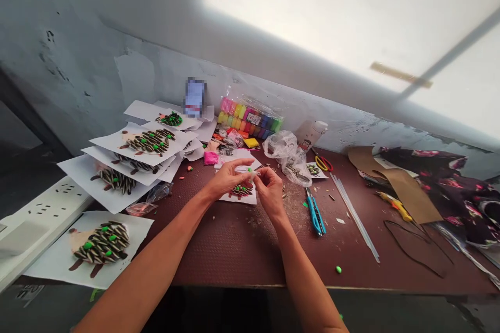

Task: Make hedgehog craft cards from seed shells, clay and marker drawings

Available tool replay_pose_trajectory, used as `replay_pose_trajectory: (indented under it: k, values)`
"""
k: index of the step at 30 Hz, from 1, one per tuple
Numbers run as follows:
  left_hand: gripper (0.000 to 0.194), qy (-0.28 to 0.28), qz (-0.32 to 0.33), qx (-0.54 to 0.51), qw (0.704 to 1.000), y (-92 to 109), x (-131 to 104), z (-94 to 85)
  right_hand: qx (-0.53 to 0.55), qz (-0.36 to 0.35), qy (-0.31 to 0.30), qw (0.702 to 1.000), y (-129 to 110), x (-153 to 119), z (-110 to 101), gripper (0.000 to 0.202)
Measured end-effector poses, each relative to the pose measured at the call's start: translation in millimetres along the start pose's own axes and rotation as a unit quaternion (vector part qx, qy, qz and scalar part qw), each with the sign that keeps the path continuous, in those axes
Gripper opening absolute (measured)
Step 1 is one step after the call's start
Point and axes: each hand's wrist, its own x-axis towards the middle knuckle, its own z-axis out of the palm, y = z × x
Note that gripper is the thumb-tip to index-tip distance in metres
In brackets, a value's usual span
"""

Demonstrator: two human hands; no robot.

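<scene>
Desk [230, 260], brown-red, textured, littered with crumbs; set along a grey, patched wall [156, 57]. At its left, a white power strip [62, 208] and a stack of paper sheets [177, 145] bearing seed-covered figures. At the back, a packet of coloured blocks [250, 117] and a crumpled plastic bag [289, 151].

Right hand [270, 187] — thumb and index finger pinched on a small green-and-whitish piece [252, 173]. Left hand [224, 179] — half open, fingers curved, tips meeting the same piece; whether it grips cannot be told. Piece held above a decorated sheet [250, 200], mid-desk. Both forearms reach inward from the front edge.

Between the forearms, brown surface runs to that edge. Right side: blue-handled tool [314, 213] just beside the right forearm, clear sticks [355, 218] farther out, one green lump [338, 269] near the front edge.
</scene>
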Motion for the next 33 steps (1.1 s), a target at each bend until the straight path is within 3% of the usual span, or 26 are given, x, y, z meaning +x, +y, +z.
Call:
replay_pose_trajectory:
  k: [3,8,11,14,18,20,22,25,29,33]
  values:
    - [0.052,0.001,-0.005,0.018,1.000,-1,2,2.1,0.040,0.016,-0.018,0.999,0,0,2,0.027]
    - [0.016,0.131,0.079,0.105,0.983,-2,6,0.5,0.045,0.020,-0.076,0.996,-1,-1,5,0.030]
    - [0.014,0.185,0.111,0.259,0.941,-4,6,-1.8,0.007,0.007,-0.106,0.994,-5,-6,8,0.032]
    - [0.014,0.188,0.128,0.371,0.900,-6,5,-3.2,-0.013,0.014,-0.102,0.995,-8,-9,10,0.033]
    - [0.020,0.149,0.151,0.380,0.900,-8,7,-13.0,-0.017,0.014,-0.063,0.998,-6,-6,6,0.040]
    - [0.023,0.181,0.156,0.373,0.896,-9,10,-23.6,-0.022,0.013,-0.034,0.999,-2,-2,1,0.038]
    - [0.025,0.231,0.150,0.386,0.880,-8,12,-35.4,-0.050,0.007,-0.009,0.999,2,2,-5,0.032]
    - [0.038,0.277,0.115,0.433,0.850,-6,12,-49.0,-0.169,0.016,-0.016,0.985,9,6,-13,0.022]
    - [0.045,0.298,0.027,0.537,0.789,-1,7,-54.2,-0.328,0.045,-0.040,0.943,12,9,-20,0.022]
    - [0.042,0.275,-0.021,0.620,0.735,3,-3,-52.7,-0.407,0.054,-0.070,0.909,12,10,-21,0.027]
